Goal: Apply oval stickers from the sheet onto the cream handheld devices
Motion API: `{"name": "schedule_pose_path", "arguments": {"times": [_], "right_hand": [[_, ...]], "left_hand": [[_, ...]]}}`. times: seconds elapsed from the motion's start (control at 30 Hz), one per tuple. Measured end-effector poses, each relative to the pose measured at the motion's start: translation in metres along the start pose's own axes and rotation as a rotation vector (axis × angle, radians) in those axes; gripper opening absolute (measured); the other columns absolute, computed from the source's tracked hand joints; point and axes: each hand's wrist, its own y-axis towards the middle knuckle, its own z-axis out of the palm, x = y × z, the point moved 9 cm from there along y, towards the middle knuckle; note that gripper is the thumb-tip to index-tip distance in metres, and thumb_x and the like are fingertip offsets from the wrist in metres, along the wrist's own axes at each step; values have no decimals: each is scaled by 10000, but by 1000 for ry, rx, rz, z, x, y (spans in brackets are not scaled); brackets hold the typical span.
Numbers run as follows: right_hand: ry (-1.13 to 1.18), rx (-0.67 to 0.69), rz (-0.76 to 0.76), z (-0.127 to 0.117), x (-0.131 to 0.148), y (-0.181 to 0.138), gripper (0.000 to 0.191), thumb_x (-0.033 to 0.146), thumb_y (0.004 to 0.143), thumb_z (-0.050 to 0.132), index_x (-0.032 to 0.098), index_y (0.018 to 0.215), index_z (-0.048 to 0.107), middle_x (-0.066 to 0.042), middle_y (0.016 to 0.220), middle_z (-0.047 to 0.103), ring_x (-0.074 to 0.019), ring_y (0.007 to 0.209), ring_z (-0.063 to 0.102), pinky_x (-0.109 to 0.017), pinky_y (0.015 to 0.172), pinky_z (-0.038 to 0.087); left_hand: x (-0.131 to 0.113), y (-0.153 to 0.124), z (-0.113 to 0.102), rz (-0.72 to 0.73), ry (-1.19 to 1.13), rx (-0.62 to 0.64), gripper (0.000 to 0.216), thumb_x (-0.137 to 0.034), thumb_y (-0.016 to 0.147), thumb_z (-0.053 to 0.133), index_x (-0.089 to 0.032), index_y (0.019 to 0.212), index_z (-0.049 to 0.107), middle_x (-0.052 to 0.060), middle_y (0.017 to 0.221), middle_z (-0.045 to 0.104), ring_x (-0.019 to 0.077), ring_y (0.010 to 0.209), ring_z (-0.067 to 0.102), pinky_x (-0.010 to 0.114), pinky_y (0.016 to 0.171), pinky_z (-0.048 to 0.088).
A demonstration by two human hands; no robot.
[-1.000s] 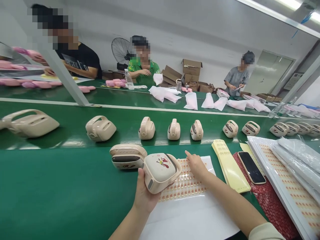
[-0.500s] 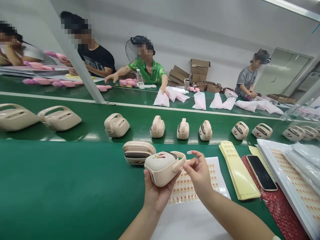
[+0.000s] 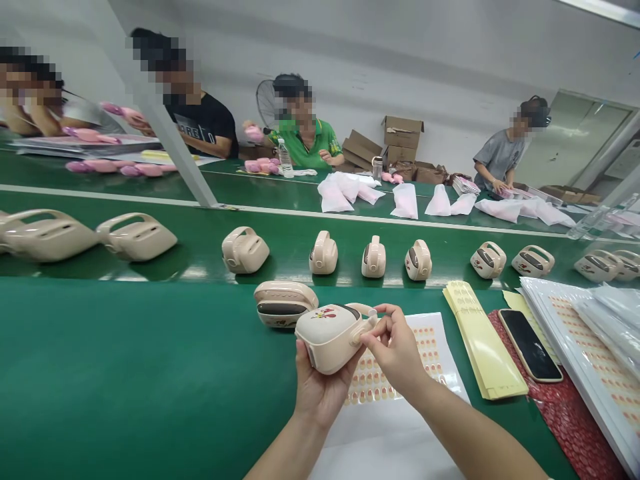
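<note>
My left hand (image 3: 320, 387) grips a beige handled device (image 3: 333, 337) from below, holding it above a white sticker sheet (image 3: 425, 353). A red flower print shows on the device's top. My right hand (image 3: 397, 350) is pinched at the device's handle end, fingers pressed together on a small sticker I can barely see. A second beige device (image 3: 283, 303) lies on the green table just behind the held one.
A row of several beige devices (image 3: 375, 257) rides the green conveyor belt (image 3: 190, 247) beyond. A yellow sticker strip (image 3: 483, 337), a phone (image 3: 530, 335) and stacked sticker sheets (image 3: 595, 353) lie at right. Other people (image 3: 307, 137) work across the belt.
My right hand lifted from the sticker sheet with a small sticker and came to the device's handle end. My left hand tilted the device flatter. The view shifted left.
</note>
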Motion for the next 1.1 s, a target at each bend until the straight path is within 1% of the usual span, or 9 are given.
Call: {"name": "schedule_pose_path", "arguments": {"times": [0.2, 0.27, 0.37, 0.5, 0.7, 0.8, 0.9, 1.03, 1.1], "right_hand": [[-69, 116, 13, 1, 11, 3, 242, 174, 623, 585, 216, 827, 462, 67, 596, 484, -123, 586, 455, -273, 599, 378], [-50, 133, 37, 2, 11, 3, 263, 184, 615, 599, 215, 839, 463, 72, 585, 480, -124, 582, 458, -278, 606, 387], [-11, 77, 29, 1, 12, 1, 258, 186, 627, 590, 218, 849, 463, 65, 587, 495, -139, 622, 493, -295, 651, 410], [-34, 1, -25, 0, 10, -3, 231, 192, 659, 570, 222, 861, 461, 51, 588, 524, -159, 655, 523, -309, 671, 425], [-552, 44, -223, 7, 26, -3, 254, 147, 735, 501, 198, 982, 527, -23, 676, 579, -209, 716, 522, -362, 694, 399], [-719, 54, -264, 5, 31, 3, 377, 257, 745, 559, 165, 1108, 515, -72, 781, 580, -250, 784, 531, -408, 730, 391], [-627, 65, -130, -8, 18, 12, 617, 435, 714, 602, 190, 1247, 412, -94, 956, 544, -260, 879, 527, -411, 752, 409], [-418, 112, -35, -11, 2, 14, 603, 505, 798, 456, 224, 1314, 321, -94, 1073, 492, -241, 1002, 478, -403, 812, 415], [-421, 92, -66, -7, 2, 10, 670, 507, 741, 541, 231, 1312, 324, -97, 1116, 469, -263, 1073, 427, -440, 889, 372]], "left_hand": [[3, -2, 8, -20, 8, 84, 567, -425, 861, 416, -289, 1379, 228, 73, 1224, 597, 253, 1151, 506, 423, 1001, 337], [2, -2, 10, -19, 27, 87, 576, -445, 857, 417, -279, 1379, 239, 78, 1217, 602, 255, 1162, 494, 424, 1001, 338], [1, -4, 12, -12, 23, 79, 565, -445, 868, 393, -292, 1384, 220, 62, 1213, 606, 242, 1167, 492, 420, 1012, 323], [-2, -5, 11, 2, -4, 61, 506, -434, 874, 383, -297, 1354, 302, 52, 1215, 606, 241, 1153, 506, 404, 996, 355], [2, -5, 9, 7, 20, 18, 491, -410, 882, 374, -271, 1350, 322, 71, 1176, 631, 224, 1105, 551, 352, 943, 417], [6, -6, 6, -28, 27, 20, 518, -446, 881, 353, -250, 1359, 310, 85, 1143, 650, 210, 1069, 578, 328, 936, 420], [10, -8, 3, -81, 30, 28, 572, -492, 869, 339, -243, 1378, 260, 99, 1166, 633, 206, 1064, 582, 310, 919, 430], [17, -12, 3, -175, 19, 44, 618, -522, 860, 319, -249, 1397, 181, 93, 1198, 613, 200, 1101, 553, 281, 928, 412], [17, -12, 5, -164, -9, 59, 615, -511, 871, 298, -235, 1402, 160, 101, 1203, 609, 192, 1093, 560, 281, 930, 410]]}}
